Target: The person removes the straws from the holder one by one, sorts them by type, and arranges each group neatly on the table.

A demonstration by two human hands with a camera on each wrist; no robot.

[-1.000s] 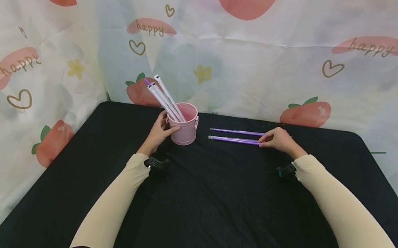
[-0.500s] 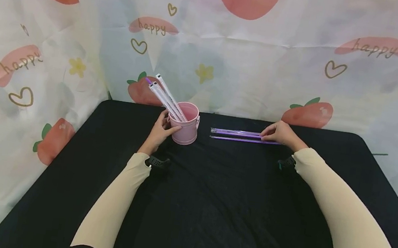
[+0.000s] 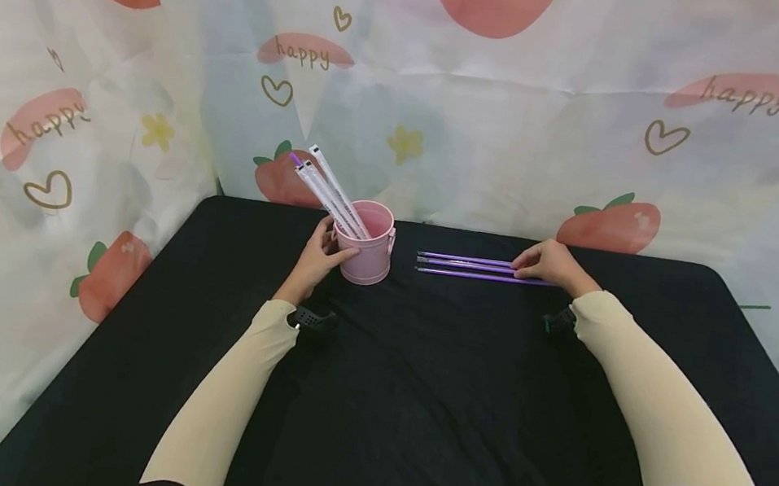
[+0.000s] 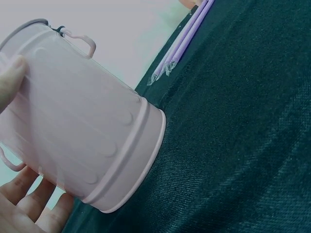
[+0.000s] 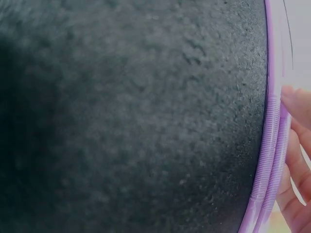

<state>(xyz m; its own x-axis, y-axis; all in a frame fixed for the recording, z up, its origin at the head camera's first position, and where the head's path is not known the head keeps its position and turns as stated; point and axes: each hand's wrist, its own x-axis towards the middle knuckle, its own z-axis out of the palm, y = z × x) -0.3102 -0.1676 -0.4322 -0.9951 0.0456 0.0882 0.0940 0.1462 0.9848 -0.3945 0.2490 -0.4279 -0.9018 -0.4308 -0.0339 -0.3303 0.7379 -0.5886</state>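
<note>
My left hand holds a pink bucket upright on the black cloth, thumb on the near side and fingers around the left. Out of the bucket lean several straws in white printed wrappers, plus one purple tip. In the left wrist view the bucket fills the left half, with a small side handle. Three purple straws lie side by side right of it. My right hand pinches one of the two farther ones at its right end. Up close, the straws show ribbed bends and clear wrapping.
Black cloth covers the table, whose back edge runs just behind the bucket and straws. A pale printed curtain hangs behind and at the left. Dark straps sit on both wrists.
My right hand has shifted a purple straw away from the nearer one, up beside the farthest, and then stayed there. The left hand and bucket have kept their place.
</note>
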